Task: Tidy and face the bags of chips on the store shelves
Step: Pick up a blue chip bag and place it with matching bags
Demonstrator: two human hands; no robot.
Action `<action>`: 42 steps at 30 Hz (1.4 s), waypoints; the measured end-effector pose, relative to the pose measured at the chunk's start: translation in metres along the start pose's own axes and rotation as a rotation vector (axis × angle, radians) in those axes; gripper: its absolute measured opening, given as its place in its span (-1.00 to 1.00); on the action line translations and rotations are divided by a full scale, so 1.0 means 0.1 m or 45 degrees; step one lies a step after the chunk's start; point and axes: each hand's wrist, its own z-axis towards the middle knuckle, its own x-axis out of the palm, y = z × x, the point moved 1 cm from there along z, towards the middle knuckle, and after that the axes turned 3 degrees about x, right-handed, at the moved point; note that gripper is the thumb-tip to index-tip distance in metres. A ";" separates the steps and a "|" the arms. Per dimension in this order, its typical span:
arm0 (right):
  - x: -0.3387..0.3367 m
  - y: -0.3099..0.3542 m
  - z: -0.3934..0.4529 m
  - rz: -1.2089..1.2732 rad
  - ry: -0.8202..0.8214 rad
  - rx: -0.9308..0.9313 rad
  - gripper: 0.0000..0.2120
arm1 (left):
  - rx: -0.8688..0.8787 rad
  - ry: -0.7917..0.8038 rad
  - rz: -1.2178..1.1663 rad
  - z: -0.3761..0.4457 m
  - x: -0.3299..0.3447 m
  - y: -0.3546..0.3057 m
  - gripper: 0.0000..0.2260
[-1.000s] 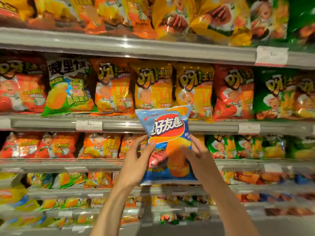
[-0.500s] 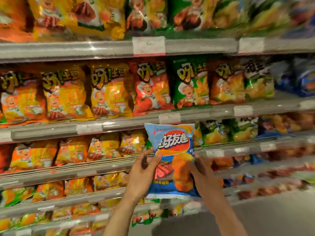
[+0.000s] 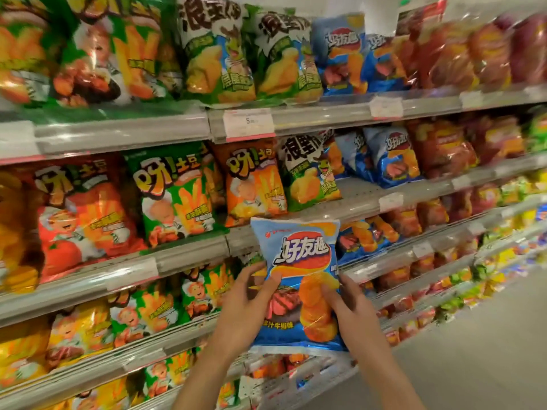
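Note:
I hold a blue chip bag [image 3: 299,255] upright in front of the shelves, its printed face toward me. My left hand [image 3: 247,306] grips its left edge and my right hand [image 3: 352,315] grips its right edge. Matching blue bags [image 3: 390,156] lean crookedly on the middle shelf to the right. More blue bags [image 3: 340,54] stand on the top shelf, and others [image 3: 364,236] lie on the shelf just right of the held bag.
Metal shelf rails [image 3: 183,255] with price tags [image 3: 248,124] run across the view. Green, orange and red bags [image 3: 177,196] fill the left shelves, dark red bags [image 3: 441,149] the right. Bare floor [image 3: 488,350] lies at the lower right.
The view has swung right along the aisle, bringing the blue and dark red bags into sight. Both hands keep the same hold on the blue bag.

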 end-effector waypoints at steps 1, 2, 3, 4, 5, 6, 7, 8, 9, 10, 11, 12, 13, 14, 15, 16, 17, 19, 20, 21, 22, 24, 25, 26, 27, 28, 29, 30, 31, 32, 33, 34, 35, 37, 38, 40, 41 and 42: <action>-0.10 0.04 0.12 0.001 -0.010 -0.009 -0.60 | 0.019 0.012 0.012 0.14 0.10 -0.03 -0.56; -0.20 0.11 0.24 -0.007 -0.012 -0.026 -0.58 | 0.031 0.021 0.025 0.29 0.21 -0.05 -0.53; -0.31 0.15 0.38 -0.011 -0.023 -0.050 -0.56 | 0.055 0.027 0.028 0.43 0.32 -0.06 -0.54; -0.42 0.21 0.49 -0.021 -0.035 -0.063 -0.54 | 0.090 0.031 0.026 0.58 0.43 -0.06 -0.57; -0.53 0.25 0.62 -0.025 -0.039 -0.081 -0.56 | 0.120 0.039 0.018 0.71 0.54 -0.07 -0.60; -0.64 0.32 0.75 -0.045 -0.055 -0.097 -0.59 | 0.140 0.046 0.011 0.86 0.65 -0.08 -0.61; -0.74 0.37 0.87 -0.067 -0.057 -0.119 -0.62 | 0.160 0.054 0.013 1.00 0.76 -0.10 -0.59; -0.83 0.46 0.96 -0.088 -0.053 -0.141 -0.64 | 0.183 0.058 0.026 1.12 0.88 -0.13 -0.56; -0.94 0.50 1.10 -0.119 -0.036 -0.172 -0.61 | 0.212 0.045 0.050 1.25 0.99 -0.18 -0.54; -1.03 0.57 1.23 -0.171 -0.024 -0.186 -0.56 | 0.254 0.019 0.076 1.37 1.10 -0.24 -0.54; -1.13 0.60 1.38 -0.203 -0.019 -0.200 -0.53 | 0.295 -0.010 0.100 1.50 1.19 -0.26 -0.54; -1.21 0.64 1.50 -0.219 -0.007 -0.234 -0.54 | 0.317 -0.026 0.121 1.61 1.27 -0.30 -0.55; -1.29 0.65 1.63 -0.227 0.008 -0.265 -0.58 | 0.325 -0.032 0.140 1.70 1.34 -0.32 -0.53; -1.35 0.69 1.73 -0.253 0.002 -0.278 -0.64 | 0.324 -0.041 0.166 1.78 1.40 -0.34 -0.51; -1.40 0.71 1.84 -0.284 0.019 -0.290 -0.70 | 0.328 -0.056 0.192 1.85 1.45 -0.36 -0.48; -1.45 0.74 1.94 -0.305 0.051 -0.288 -0.72 | 0.337 -0.075 0.219 1.93 1.49 -0.38 -0.47; -1.50 0.77 2.05 -0.297 0.089 -0.304 -0.69 | 0.358 -0.087 0.237 1.99 1.54 -0.42 -0.48; -1.63 0.85 2.28 -0.265 0.137 -0.315 -0.61 | 0.391 -0.096 0.269 2.11 1.65 -0.52 -0.52; -1.69 0.90 2.38 -0.284 0.168 -0.331 -0.62 | 0.386 -0.100 0.300 2.17 1.72 -0.56 -0.53; -1.75 0.95 2.49 -0.312 0.190 -0.346 -0.68 | 0.377 -0.102 0.330 2.24 1.78 -0.61 -0.53; -1.79 1.05 2.58 -0.328 0.215 -0.368 -0.75 | 0.376 -0.114 0.346 2.32 1.84 -0.65 -0.52; -1.91 1.16 2.87 -0.363 0.261 -0.423 -0.76 | 0.388 -0.171 0.357 2.49 1.96 -0.68 -0.48; -1.97 1.20 3.03 -0.388 0.299 -0.437 -0.71 | 0.379 -0.192 0.354 2.57 2.02 -0.71 -0.48; -2.00 1.26 3.15 -0.412 0.334 -0.448 -0.63 | 0.364 -0.210 0.358 2.64 2.07 -0.74 -0.48; -2.04 1.31 3.28 -0.465 0.356 -0.456 -0.60 | 0.345 -0.232 0.394 2.71 2.14 -0.78 -0.48; -2.06 1.37 3.39 -0.492 0.374 -0.474 -0.62 | 0.322 -0.270 0.456 2.76 2.20 -0.84 -0.48; -2.08 1.42 3.52 -0.514 0.391 -0.482 -0.61 | 0.300 -0.314 0.525 2.83 2.25 -0.88 -0.47; -2.08 1.46 3.62 -0.524 0.410 -0.499 -0.60 | 0.288 -0.356 0.594 2.91 2.29 -0.91 -0.47; -2.07 1.49 3.72 -0.559 0.419 -0.517 -0.59 | 0.277 -0.389 0.658 2.99 2.31 -0.93 -0.48; -2.06 1.51 3.81 -0.560 0.437 -0.550 -0.58 | 0.264 -0.421 0.709 3.06 2.34 -0.94 -0.48; -2.06 1.51 3.89 -0.576 0.462 -0.578 -0.57 | 0.248 -0.436 0.749 3.13 2.37 -0.93 -0.48; -2.05 1.48 3.97 -0.595 0.484 -0.606 -0.53 | 0.237 -0.421 0.779 3.18 2.40 -0.92 -0.48; -2.05 1.46 4.02 -0.648 0.509 -0.631 -0.46 | 0.232 -0.396 0.804 3.22 2.43 -0.91 -0.48; -2.08 1.41 4.10 -0.738 0.533 -0.689 -0.26 | 0.213 -0.344 0.861 3.27 2.47 -0.86 -0.47; -2.11 1.38 4.14 -0.740 0.561 -0.737 -0.17 | 0.193 -0.337 0.864 3.29 2.47 -0.84 -0.45; -2.16 1.37 4.18 -0.748 0.665 -0.792 -0.09 | 0.159 -0.331 0.826 3.30 2.45 -0.82 -0.43; -2.17 1.38 4.18 -0.785 0.724 -0.782 -0.06 | 0.139 -0.307 0.814 3.32 2.43 -0.80 -0.41; -2.17 1.37 4.19 -0.813 0.764 -0.780 -0.02 | 0.124 -0.273 0.813 3.33 2.43 -0.81 -0.39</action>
